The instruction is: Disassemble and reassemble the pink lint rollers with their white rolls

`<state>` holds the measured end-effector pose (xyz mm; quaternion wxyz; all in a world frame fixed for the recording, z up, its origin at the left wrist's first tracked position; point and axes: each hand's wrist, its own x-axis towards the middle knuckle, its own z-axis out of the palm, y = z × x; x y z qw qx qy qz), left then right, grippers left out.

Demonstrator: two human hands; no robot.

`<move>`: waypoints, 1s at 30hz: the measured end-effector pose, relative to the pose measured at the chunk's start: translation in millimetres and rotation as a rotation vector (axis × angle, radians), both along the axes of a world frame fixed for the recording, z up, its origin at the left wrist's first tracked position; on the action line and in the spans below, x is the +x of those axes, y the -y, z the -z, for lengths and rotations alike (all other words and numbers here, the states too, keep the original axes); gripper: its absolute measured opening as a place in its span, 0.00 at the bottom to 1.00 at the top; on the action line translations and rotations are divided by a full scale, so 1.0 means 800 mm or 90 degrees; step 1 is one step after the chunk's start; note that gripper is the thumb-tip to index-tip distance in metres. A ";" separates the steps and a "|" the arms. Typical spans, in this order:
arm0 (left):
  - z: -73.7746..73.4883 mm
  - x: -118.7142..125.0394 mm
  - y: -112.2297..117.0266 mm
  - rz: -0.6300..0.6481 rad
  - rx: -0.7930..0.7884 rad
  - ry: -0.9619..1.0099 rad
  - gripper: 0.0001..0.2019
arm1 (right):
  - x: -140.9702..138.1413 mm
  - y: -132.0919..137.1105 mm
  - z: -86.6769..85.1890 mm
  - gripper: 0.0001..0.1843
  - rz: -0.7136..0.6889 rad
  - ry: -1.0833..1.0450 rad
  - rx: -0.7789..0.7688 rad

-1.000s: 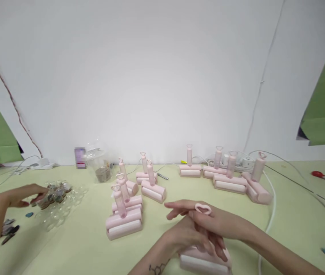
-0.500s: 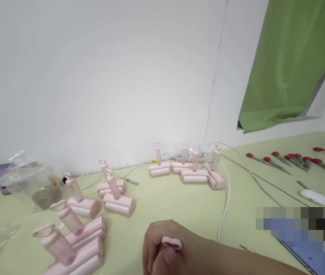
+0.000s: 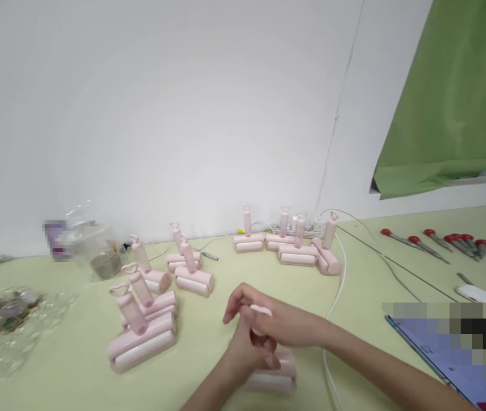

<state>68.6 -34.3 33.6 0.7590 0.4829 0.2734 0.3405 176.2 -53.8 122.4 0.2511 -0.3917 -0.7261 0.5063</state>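
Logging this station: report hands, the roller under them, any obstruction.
Left hand and right hand together at pink loop, exact grip hidden. Near pink roller below, partly covered. White cable passes beneath right forearm.

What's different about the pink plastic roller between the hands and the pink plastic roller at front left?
The middle roller has its handle mostly hidden by the left hand and right hand; the front-left roller shows its handle. The middle roller's base lies nearly level; the front-left roller's base slants up to the right. Both have pink bases and pink loops on top.
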 end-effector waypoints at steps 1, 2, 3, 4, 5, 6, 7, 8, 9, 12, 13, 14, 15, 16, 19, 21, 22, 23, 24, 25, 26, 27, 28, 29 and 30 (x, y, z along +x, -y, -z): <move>-0.006 0.001 0.000 0.008 0.009 -0.001 0.28 | 0.002 -0.001 0.003 0.23 0.002 -0.027 0.008; -0.012 0.002 0.000 0.012 0.023 0.003 0.29 | 0.004 -0.002 0.006 0.26 0.007 -0.050 0.035; -0.018 0.001 0.001 0.008 0.035 0.013 0.31 | 0.005 -0.003 0.008 0.28 0.017 -0.069 0.063; -0.023 0.001 0.004 -0.003 0.034 0.024 0.33 | 0.006 -0.003 0.010 0.29 0.033 -0.081 0.086; -0.027 0.000 0.008 -0.021 0.031 0.037 0.34 | 0.006 -0.002 0.012 0.28 0.051 -0.085 0.098; -0.031 -0.001 0.012 -0.043 0.031 0.054 0.35 | 0.006 0.000 0.013 0.27 0.070 -0.084 0.104; -0.034 -0.002 0.018 -0.066 0.038 0.078 0.35 | 0.006 0.002 0.013 0.25 0.089 -0.080 0.109; -0.036 -0.004 0.023 -0.085 0.058 0.100 0.33 | 0.006 0.004 0.012 0.24 0.109 -0.075 0.120; -0.039 -0.006 0.028 -0.096 0.090 0.112 0.30 | 0.007 0.005 0.011 0.24 0.126 -0.073 0.136; -0.042 -0.016 0.037 -0.071 0.211 0.042 0.20 | 0.013 0.006 0.003 0.28 0.161 -0.097 0.189; -0.043 -0.019 0.038 -0.060 0.250 -0.003 0.17 | 0.015 0.006 0.001 0.30 0.159 -0.109 0.202; -0.043 -0.022 0.038 -0.058 0.284 -0.045 0.15 | 0.017 0.005 -0.001 0.31 0.150 -0.122 0.211; -0.042 -0.024 0.038 -0.071 0.314 -0.078 0.13 | 0.018 0.004 -0.003 0.32 0.134 -0.133 0.217; -0.041 -0.025 0.038 -0.096 0.340 -0.105 0.11 | 0.019 0.004 -0.004 0.31 0.115 -0.138 0.221; -0.036 -0.022 0.038 -0.175 0.357 -0.168 0.11 | 0.016 0.005 -0.004 0.28 0.047 -0.119 0.223; -0.036 -0.020 0.038 -0.184 0.335 -0.170 0.14 | 0.012 0.007 -0.003 0.27 0.008 -0.097 0.201; -0.036 -0.019 0.039 -0.159 0.324 -0.159 0.14 | 0.011 0.008 -0.002 0.27 -0.008 -0.088 0.184; -0.037 -0.019 0.039 -0.124 0.318 -0.147 0.12 | 0.009 0.009 -0.001 0.28 -0.024 -0.082 0.171; -0.038 -0.019 0.039 -0.087 0.318 -0.138 0.09 | 0.008 0.010 0.000 0.29 -0.042 -0.078 0.165; -0.039 -0.019 0.039 -0.056 0.323 -0.132 0.06 | 0.007 0.011 0.001 0.29 -0.059 -0.073 0.163; -0.040 -0.019 0.039 -0.036 0.328 -0.126 0.06 | 0.007 0.012 0.002 0.27 -0.072 -0.064 0.162; -0.040 -0.020 0.038 -0.027 0.329 -0.119 0.06 | 0.006 0.013 0.003 0.24 -0.077 -0.057 0.160; -0.039 -0.020 0.038 -0.027 0.324 -0.113 0.07 | 0.004 0.014 0.004 0.21 -0.073 -0.051 0.152; -0.038 -0.020 0.037 -0.030 0.317 -0.114 0.08 | 0.002 0.016 0.005 0.19 -0.058 -0.045 0.138; -0.036 -0.021 0.036 -0.027 0.310 -0.121 0.09 | 0.000 0.017 0.006 0.18 -0.039 -0.040 0.125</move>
